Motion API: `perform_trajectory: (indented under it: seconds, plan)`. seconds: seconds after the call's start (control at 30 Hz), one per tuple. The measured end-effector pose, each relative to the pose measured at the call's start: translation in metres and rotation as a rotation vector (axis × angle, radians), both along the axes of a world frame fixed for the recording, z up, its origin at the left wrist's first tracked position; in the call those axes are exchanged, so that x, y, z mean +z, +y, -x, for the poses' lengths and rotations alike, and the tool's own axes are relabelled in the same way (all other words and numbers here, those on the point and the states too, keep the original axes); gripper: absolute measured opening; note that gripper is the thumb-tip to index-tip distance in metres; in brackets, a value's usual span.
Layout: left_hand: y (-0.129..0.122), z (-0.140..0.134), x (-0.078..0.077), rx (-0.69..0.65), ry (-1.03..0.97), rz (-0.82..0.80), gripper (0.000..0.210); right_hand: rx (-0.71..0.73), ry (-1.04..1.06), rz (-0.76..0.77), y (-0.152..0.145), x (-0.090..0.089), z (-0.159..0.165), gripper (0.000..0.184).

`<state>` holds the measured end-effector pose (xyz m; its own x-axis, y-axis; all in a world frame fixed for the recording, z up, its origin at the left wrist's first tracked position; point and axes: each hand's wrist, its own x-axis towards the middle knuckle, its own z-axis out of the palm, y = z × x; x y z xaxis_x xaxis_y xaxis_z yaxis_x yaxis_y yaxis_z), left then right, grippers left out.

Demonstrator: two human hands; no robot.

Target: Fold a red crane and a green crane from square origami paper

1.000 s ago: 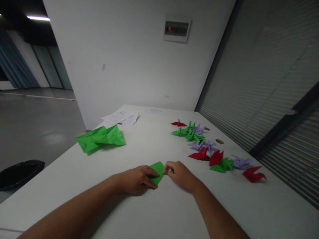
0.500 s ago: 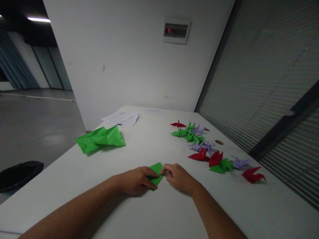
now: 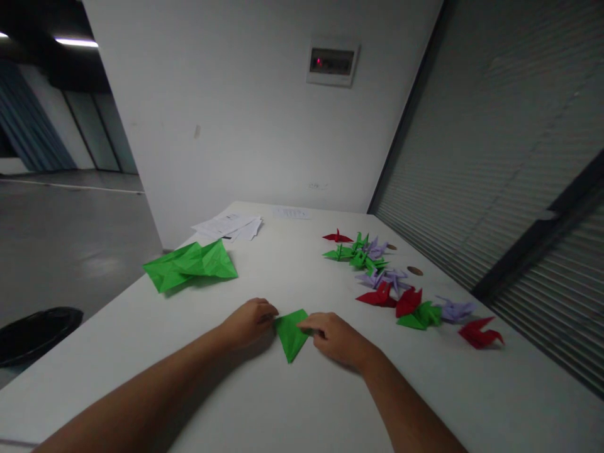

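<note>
A small folded sheet of green origami paper (image 3: 291, 336) lies on the white table between my hands, one point toward me. My left hand (image 3: 251, 322) is closed at its left corner, thumb and fingertips together on the paper's edge. From the other side, my right hand (image 3: 336, 338) has its index finger and thumb on the paper's right edge, the other fingers curled under. The undersides of both hands are hidden.
Several red, green and purple folded paper cranes (image 3: 381, 294) lie along the table's right side. Larger creased green paper (image 3: 191, 264) rests at the left, with white printed sheets (image 3: 229, 224) behind. A black bin (image 3: 40, 333) stands beyond the table's left edge.
My left hand has slid off the paper's middle, back to its left corner, uncovering the surface. My right hand has shifted slightly left over the right edge.
</note>
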<state>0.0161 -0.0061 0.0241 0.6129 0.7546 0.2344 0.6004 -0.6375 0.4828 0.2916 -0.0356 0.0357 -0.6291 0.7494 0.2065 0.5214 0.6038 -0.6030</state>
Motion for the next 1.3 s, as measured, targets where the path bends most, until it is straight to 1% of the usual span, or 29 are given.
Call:
perform_trajectory:
  seconds: [0.1, 0.23, 0.33, 0.4, 0.47, 0.53, 0.6, 0.77, 0.9, 1.03, 1.13, 1.3]
  plan:
    - [-0.001, -0.003, 0.001, 0.016, -0.047, 0.112, 0.029, 0.02, -0.032, -0.009, 0.0, -0.001, 0.0, 0.062]
    - [-0.002, -0.006, -0.001, 0.038, -0.139, 0.259, 0.03, 0.007, -0.116, -0.014, -0.002, 0.002, 0.0, 0.059]
    - [-0.003, -0.007, 0.0, 0.003, -0.165, 0.291, 0.03, 0.015, -0.131, -0.007, -0.004, 0.006, 0.002, 0.058]
    - [-0.004, -0.007, 0.001, -0.058, -0.107, 0.235, 0.032, 0.013, -0.125, -0.004, -0.005, 0.008, 0.003, 0.057]
    - [-0.007, -0.007, 0.002, -0.11, -0.009, 0.132, 0.038, 0.001, -0.129, -0.005, -0.005, 0.008, 0.004, 0.057]
    - [-0.01, -0.008, 0.002, -0.129, 0.075, 0.037, 0.043, -0.011, -0.141, -0.007, -0.005, 0.009, 0.004, 0.056]
    - [-0.011, -0.009, -0.001, -0.126, 0.102, -0.008, 0.047, -0.021, -0.148, -0.005, -0.004, 0.008, 0.004, 0.057]
    - [-0.008, -0.013, -0.01, -0.121, -0.009, 0.012, 0.047, -0.018, -0.16, 0.026, -0.005, 0.009, 0.004, 0.057]
    - [-0.008, -0.019, -0.01, -0.083, -0.081, -0.017, 0.038, -0.013, -0.165, 0.036, -0.006, 0.012, 0.005, 0.057]
    - [-0.012, -0.025, -0.01, -0.065, -0.093, -0.067, 0.032, -0.006, -0.163, 0.037, -0.008, 0.014, 0.005, 0.058]
    - [-0.014, -0.027, -0.013, -0.055, -0.091, -0.083, 0.031, -0.004, -0.177, 0.026, -0.008, 0.014, 0.004, 0.054]
    - [-0.015, -0.026, -0.017, -0.049, -0.041, -0.165, 0.036, -0.006, -0.19, 0.011, -0.008, 0.015, 0.005, 0.049]
